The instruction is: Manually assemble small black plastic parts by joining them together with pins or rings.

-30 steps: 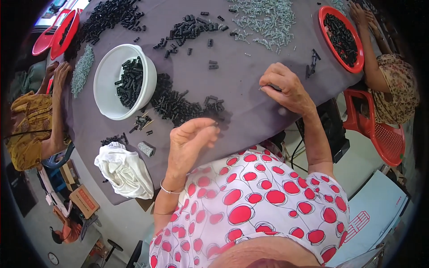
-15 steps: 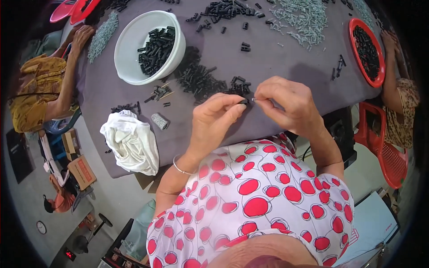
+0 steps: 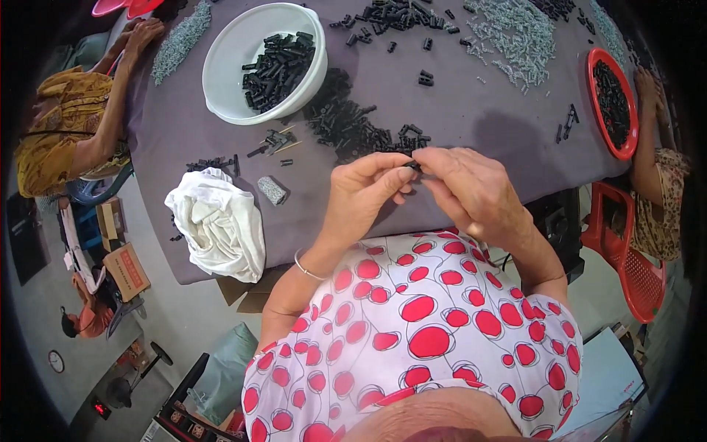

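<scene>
My left hand [image 3: 357, 195] pinches a small black plastic part [image 3: 414, 166] between thumb and forefinger, over the near side of the cloth-covered table. Against that part, from the right, come the closed fingertips of my right hand [image 3: 479, 191]; whatever they hold is hidden between the fingers. Just beyond my hands lies a heap of similar black parts [image 3: 346, 125], with a few loose ones at its right end. A white bowl [image 3: 318, 77] partly filled with black parts [image 3: 278, 74] stands behind and to the left.
Left of my hands lie a crumpled white cloth [image 3: 221, 228], a speckled grey block [image 3: 272, 190] and thin sticks [image 3: 286, 146]. Pale coil-like pieces [image 3: 515, 44] are heaped at the far right, near a red tray [image 3: 626, 151]. Other people's arms [image 3: 110, 110] rest at the table's sides.
My right fingers have moved left to meet the black part in my left hand. The small silvery piece seen at their tips is now hidden. The view has shifted slightly.
</scene>
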Motion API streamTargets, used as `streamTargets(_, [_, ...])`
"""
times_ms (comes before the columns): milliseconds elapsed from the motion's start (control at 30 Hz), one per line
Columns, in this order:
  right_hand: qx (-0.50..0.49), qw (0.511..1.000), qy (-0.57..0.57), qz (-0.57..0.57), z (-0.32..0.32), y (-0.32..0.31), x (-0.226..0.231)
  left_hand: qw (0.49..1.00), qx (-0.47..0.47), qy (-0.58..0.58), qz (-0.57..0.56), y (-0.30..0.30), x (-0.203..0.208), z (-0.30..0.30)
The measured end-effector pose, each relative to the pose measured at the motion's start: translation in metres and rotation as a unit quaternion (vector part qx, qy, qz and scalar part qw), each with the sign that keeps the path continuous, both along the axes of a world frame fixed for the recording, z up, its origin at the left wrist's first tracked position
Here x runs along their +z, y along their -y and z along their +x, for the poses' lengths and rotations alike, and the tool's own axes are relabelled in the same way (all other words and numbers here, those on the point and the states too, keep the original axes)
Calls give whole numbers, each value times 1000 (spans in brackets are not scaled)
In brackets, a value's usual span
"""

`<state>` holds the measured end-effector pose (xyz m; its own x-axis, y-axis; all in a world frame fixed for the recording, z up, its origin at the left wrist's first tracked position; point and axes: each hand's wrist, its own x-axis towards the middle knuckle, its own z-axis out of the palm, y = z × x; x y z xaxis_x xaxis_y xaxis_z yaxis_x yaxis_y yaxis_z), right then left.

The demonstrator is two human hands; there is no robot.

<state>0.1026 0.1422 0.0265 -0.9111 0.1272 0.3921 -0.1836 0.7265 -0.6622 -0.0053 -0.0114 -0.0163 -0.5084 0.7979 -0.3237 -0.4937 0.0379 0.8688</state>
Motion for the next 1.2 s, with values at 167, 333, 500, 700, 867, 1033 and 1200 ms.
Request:
streamTargets(167, [-119, 992, 12, -37, -3, -21, -23, 985, -99, 53, 130, 11, 2, 1])
streamTargets(333, [-90, 995, 45, 18, -23, -29, -38, 986, -99, 61, 120, 14, 2, 1])
streamTargets(500, [-102, 970, 127, 181, -41, -22, -45, 992, -63, 50, 93, 18, 2, -2])
streamTargets(700, [-78, 970, 139, 182, -46, -27, -59, 992, -12, 91, 81, 20, -7, -3])
streamTargets(867, [-131, 974, 77, -170, -42, -35, -58, 992, 24, 108, 66, 17, -9, -4])
streamTargets(1033, [-79, 829, 111, -542, -28, -29, -46, 992, 29, 111, 56, 10, -5, -6])
streamTargets(1200, [-66, 767, 60, -635, -23, -13, -39, 994, 24, 90, 48, -1, 3, -4])
